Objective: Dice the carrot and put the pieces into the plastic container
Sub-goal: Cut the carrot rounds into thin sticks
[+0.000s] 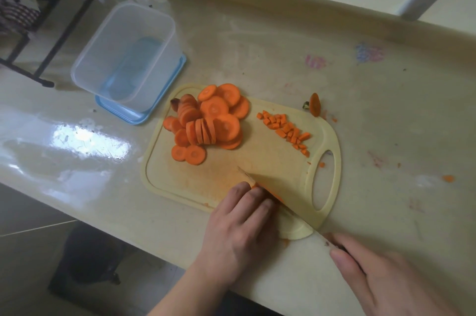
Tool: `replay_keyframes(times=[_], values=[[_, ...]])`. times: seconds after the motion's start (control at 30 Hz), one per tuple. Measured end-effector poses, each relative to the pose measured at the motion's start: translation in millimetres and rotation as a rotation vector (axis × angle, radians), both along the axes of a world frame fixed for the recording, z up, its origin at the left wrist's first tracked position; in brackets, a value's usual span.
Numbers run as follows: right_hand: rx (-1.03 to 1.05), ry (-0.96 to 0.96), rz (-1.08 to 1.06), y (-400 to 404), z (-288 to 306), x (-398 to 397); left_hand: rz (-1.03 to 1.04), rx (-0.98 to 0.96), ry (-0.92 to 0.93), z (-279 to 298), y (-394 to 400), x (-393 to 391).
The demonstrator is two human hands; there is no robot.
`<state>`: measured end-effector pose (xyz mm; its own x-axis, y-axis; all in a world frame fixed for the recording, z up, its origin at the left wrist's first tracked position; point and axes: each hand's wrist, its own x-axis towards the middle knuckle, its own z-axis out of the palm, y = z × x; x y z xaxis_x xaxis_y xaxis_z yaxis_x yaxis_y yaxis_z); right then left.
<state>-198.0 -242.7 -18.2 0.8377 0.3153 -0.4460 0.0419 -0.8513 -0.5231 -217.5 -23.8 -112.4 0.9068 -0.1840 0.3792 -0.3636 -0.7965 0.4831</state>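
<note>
Plastic board (278, 161): pale yellow, lying on the counter (386, 114) with its handle slot toward the right; orange staining on the cutting face.
Slices (208, 122): heap of carrot rounds on the board's far left part, some flat, some leaning in a row; a dark-tipped carrot end sits at the heap's far left edge.
Dice (286, 129): small carrot cubes in a loose diagonal line on the board's far right part, well apart from the heap.
Piece being cut (270, 193): orange carrot at the board's near edge, largely hidden between fingers and blade.
Left hand (242, 228): fingers curled down, fingertips pressing on the piece being cut, just beside the blade.
Knife (260, 181): blade runs diagonally across the board's near right corner, tip pointing toward the heap, edge down on the carrot.
Right hand (381, 279): closed round the knife handle at the counter's near edge, thumb along the top; handle mostly hidden.
Container (123, 55): clear, rectangular, no carrot visible inside; stands on a blue lid (144, 116), far left of the board.
Scraps: carrot top (314, 104) on the counter just beyond the board's far right edge; small orange bits (448, 178) on the counter to the right.
</note>
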Motion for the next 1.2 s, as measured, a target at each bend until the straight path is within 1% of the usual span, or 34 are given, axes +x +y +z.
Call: replay_keyframes(times=[0.1,0.2,0.27,0.53,0.63,0.73,0.83,0.9,1.0,1.07,1.2], values=[[0.061,-0.029,0.028,2,-12,0,0.019,-0.014,-0.008,1,0,0],[0.2,0.033,-0.011,3,-11,9,0.045,-0.027,-0.031,3,-1,-1],[0.222,0.053,-0.015,-3,-5,9,0.048,-0.016,-0.044,4,-1,-1],[0.124,0.003,-0.051,-10,10,0,0.052,-0.038,-0.017,3,0,-2],[0.018,0.007,0.001,-12,8,-6,0.05,-0.047,-0.002,2,0,-2],[-0.048,-0.065,0.045,-15,3,-8,0.051,-0.042,-0.003,3,0,-1],[-0.017,-0.026,-0.002,-12,-4,-7,0.043,-0.052,-0.013,4,0,0],[-0.013,-0.003,0.055,-7,-10,-1,0.04,-0.065,-0.015,4,0,0],[0.066,0.052,0.108,1,-13,9,0.036,-0.055,-0.02,5,-1,0],[0.11,0.076,0.089,1,-8,14,0.018,-0.043,-0.016,6,1,-1],[0.094,0.053,0.04,-3,9,9,0.011,-0.049,-0.005,6,3,-6]])
